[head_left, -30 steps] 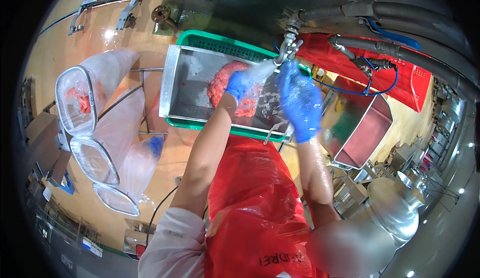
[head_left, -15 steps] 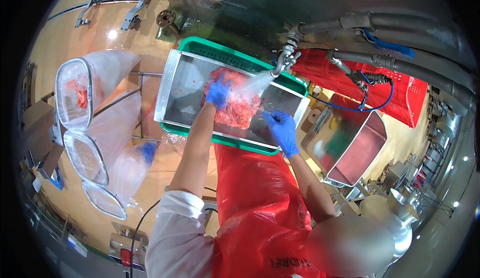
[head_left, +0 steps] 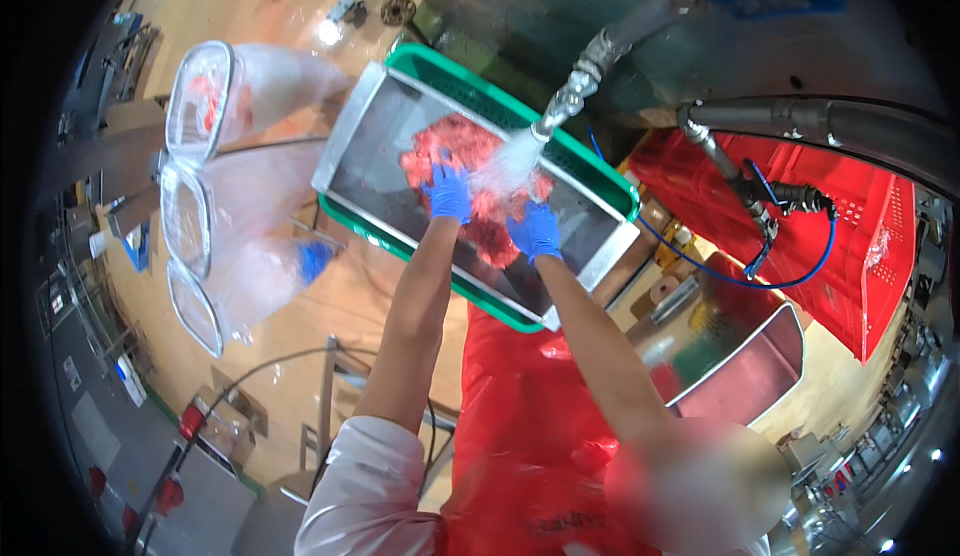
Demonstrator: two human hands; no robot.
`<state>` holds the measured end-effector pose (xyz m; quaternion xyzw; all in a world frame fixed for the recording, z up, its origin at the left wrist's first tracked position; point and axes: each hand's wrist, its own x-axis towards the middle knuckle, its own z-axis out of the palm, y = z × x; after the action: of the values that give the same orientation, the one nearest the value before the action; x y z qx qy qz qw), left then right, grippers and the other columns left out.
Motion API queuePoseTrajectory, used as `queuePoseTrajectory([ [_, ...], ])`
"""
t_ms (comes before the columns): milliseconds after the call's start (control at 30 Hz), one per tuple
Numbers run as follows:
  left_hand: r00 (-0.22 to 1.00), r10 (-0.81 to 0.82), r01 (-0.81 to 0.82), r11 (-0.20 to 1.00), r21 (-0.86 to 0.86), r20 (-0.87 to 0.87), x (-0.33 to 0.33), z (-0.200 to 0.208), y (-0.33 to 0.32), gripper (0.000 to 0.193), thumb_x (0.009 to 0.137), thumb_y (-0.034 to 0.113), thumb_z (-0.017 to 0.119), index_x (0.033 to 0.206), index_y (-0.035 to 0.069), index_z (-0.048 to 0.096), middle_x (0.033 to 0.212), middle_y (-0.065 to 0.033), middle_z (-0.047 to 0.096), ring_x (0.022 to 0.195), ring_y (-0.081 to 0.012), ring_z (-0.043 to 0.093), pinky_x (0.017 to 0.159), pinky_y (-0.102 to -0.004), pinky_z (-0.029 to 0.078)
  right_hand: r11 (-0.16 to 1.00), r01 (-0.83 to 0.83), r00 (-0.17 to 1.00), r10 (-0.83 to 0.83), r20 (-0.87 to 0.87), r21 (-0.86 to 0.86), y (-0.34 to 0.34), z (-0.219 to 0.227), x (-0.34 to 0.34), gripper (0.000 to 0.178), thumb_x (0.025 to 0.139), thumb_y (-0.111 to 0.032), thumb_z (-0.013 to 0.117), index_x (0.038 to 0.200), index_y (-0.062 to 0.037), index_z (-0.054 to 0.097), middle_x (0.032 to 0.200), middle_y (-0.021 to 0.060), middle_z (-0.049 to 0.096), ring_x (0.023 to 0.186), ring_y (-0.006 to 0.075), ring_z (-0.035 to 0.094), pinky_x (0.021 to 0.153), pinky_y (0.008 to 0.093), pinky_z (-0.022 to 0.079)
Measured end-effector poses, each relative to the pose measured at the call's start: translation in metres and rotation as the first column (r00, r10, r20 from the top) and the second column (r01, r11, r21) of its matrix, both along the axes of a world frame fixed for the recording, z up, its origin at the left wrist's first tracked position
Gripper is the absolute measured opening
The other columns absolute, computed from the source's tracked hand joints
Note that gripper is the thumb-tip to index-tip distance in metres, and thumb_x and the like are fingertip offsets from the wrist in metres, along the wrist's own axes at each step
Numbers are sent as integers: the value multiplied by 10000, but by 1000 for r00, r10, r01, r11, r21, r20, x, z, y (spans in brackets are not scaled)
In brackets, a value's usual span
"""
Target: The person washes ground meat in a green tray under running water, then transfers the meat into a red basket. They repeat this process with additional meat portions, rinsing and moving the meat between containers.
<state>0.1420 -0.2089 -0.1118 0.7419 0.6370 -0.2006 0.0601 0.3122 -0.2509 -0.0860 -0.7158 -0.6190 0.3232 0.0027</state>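
Observation:
A wet heap of pink-red raw meat lies in a rectangular steel pan, which sits in a green perforated crate. Water fans out from a metal tap onto the heap. My left hand, in a blue glove, rests on the meat's near left part with its fingers spread. At the right edge of the heap, my gloved right hand touches the meat, its fingers stretched forward and partly blurred. Spray hides some of the meat between the hands.
Clear plastic bags hang open on hoops at the left, one with reddish pieces inside. Red crates and a deep bin stand at the right. Metal pipes and a blue hose run beside the tap.
My right hand has come from the pan's near right side to the meat. My left hand has shifted lower on the heap. The whole view has turned and moved.

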Motion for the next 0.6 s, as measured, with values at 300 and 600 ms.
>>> queuePoseTrajectory([
  [300,558,499,-499,840,-212,663,-3,35,46,545,852,441,457,1266,85,460,1217,-246,507,1107,-389,504,908,-508,409,419,183,-381,-803,-457,-889,33,-5,-29,294,906,-306,496,1133,-121,513,1039,67,570,887,211,584,746,375,500],
  [600,929,-250,364,751,-551,273,41,33,7,837,706,526,627,1400,197,293,1496,-175,58,1349,-449,92,984,-712,112,918,395,650,-263,-713,22,99,-29,4,44,817,-98,561,780,-76,554,733,54,574,631,178,521,554,355,447],
])
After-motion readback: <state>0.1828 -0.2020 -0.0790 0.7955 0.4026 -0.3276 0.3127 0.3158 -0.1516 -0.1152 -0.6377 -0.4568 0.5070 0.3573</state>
